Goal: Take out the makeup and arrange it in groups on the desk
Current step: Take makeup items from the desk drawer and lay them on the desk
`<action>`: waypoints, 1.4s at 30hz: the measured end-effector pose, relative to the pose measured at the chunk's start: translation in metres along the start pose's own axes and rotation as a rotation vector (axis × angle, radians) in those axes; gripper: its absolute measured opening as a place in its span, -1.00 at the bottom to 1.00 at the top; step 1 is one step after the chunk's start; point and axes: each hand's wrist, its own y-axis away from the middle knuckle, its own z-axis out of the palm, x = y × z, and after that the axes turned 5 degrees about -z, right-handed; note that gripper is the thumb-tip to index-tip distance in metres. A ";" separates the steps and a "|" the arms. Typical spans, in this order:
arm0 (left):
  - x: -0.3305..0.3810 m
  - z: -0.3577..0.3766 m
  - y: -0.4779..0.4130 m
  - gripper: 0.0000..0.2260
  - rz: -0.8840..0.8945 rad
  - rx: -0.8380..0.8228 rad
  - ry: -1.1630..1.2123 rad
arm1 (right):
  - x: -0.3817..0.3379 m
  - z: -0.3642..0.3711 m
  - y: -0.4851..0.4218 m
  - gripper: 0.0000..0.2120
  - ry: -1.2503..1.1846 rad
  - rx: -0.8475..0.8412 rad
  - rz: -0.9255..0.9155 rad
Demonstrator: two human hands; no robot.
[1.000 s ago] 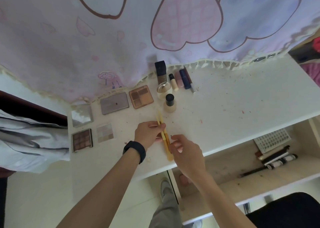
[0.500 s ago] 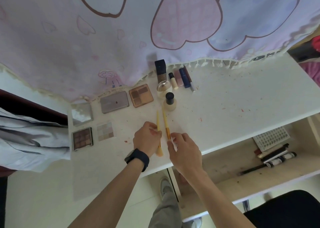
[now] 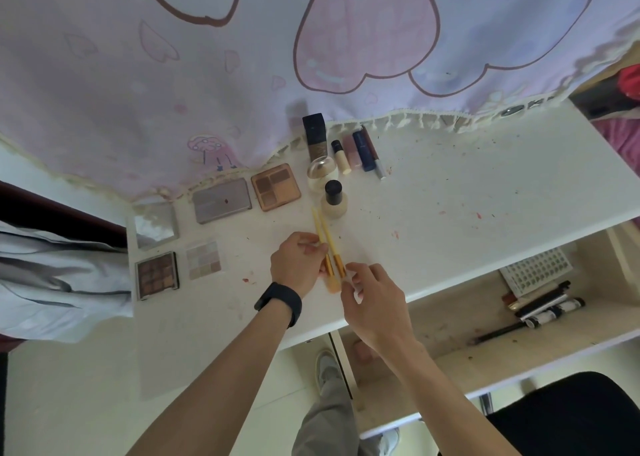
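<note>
Palettes [image 3: 275, 186] left on the desk [image 3: 485, 196] — bottles [image 3: 333, 199] right of them, brushes [image 3: 323, 234] in front.

No legible lettering on the makeup [image 3: 275, 186]

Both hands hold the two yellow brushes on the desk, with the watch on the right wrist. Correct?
Not quite. The head view shows the watch on the left wrist. The left hand and right hand do hold the yellow brushes on the desk.
</note>
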 end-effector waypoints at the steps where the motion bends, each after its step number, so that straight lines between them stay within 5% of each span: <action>1: 0.001 0.001 0.001 -0.89 -0.005 -0.013 0.003 | 0.001 0.001 0.000 -0.77 -0.007 0.002 -0.006; 16: 0.000 0.003 0.019 -0.91 -0.028 -0.052 -0.029 | 0.011 -0.008 0.009 -0.75 -0.202 -0.038 0.089; 23: -0.029 -0.001 0.070 -0.94 0.130 0.029 -0.087 | 0.058 -0.047 0.075 -0.79 -0.274 0.151 0.273; 29: -0.079 0.033 0.125 -0.96 0.491 -0.237 -0.593 | 0.119 -0.050 0.139 -0.65 0.370 -0.257 0.295; 34: -0.117 0.095 0.112 -0.67 0.515 -0.475 -1.180 | 0.142 -0.043 0.156 -0.54 0.510 -0.356 0.293; 42: -0.150 0.139 0.082 -0.50 0.506 -0.268 -1.471 | 0.156 -0.033 0.163 -0.37 0.533 -0.306 0.232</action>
